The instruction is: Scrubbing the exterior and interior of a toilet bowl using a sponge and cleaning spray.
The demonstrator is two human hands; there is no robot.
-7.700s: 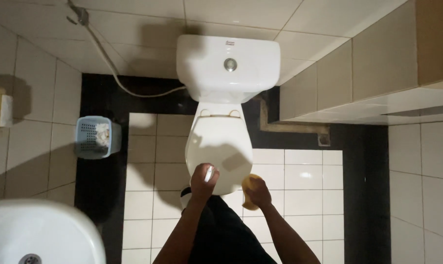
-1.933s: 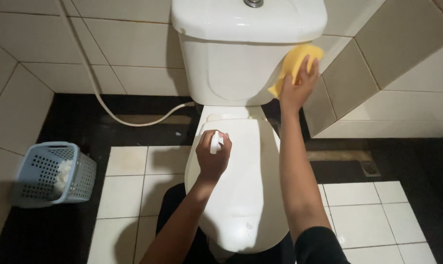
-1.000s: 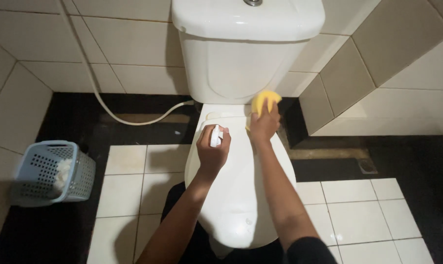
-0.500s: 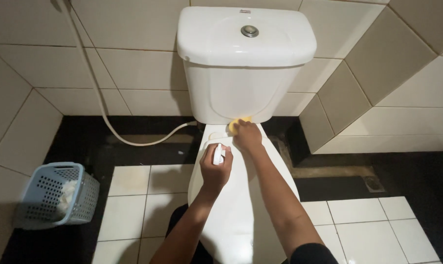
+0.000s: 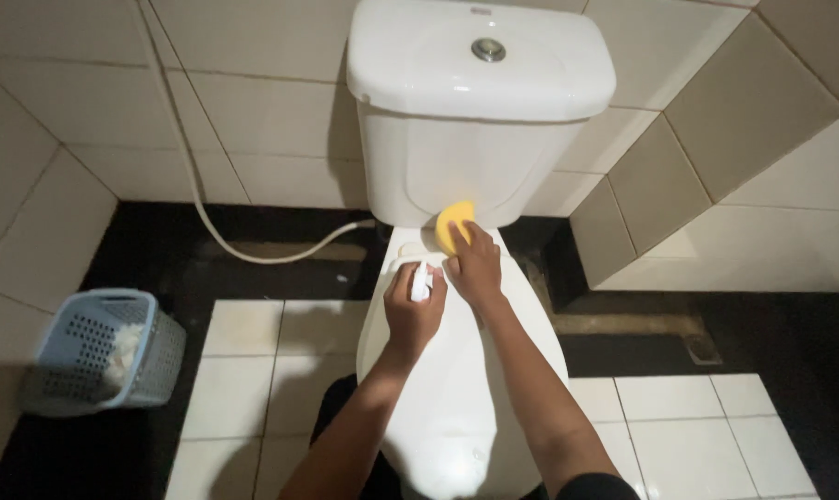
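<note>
A white toilet with its lid [image 5: 457,398] down stands below me, its cistern [image 5: 475,111] against the tiled wall. My right hand [image 5: 475,268] presses a yellow sponge [image 5: 453,222] against the back of the lid, just under the cistern. My left hand [image 5: 412,310] is closed around a small white spray bottle [image 5: 420,281], held over the lid right beside the right hand.
A pale blue perforated bin [image 5: 105,347] with white paper in it sits on the floor at the left. A white hose [image 5: 225,243] runs along the wall base to the toilet. Tiled walls close in on both sides; a floor drain [image 5: 702,349] lies at the right.
My right hand has brought the sponge down from the cistern's right side to the lid hinge area. The left hand has stayed over the lid with the bottle. My view has moved closer.
</note>
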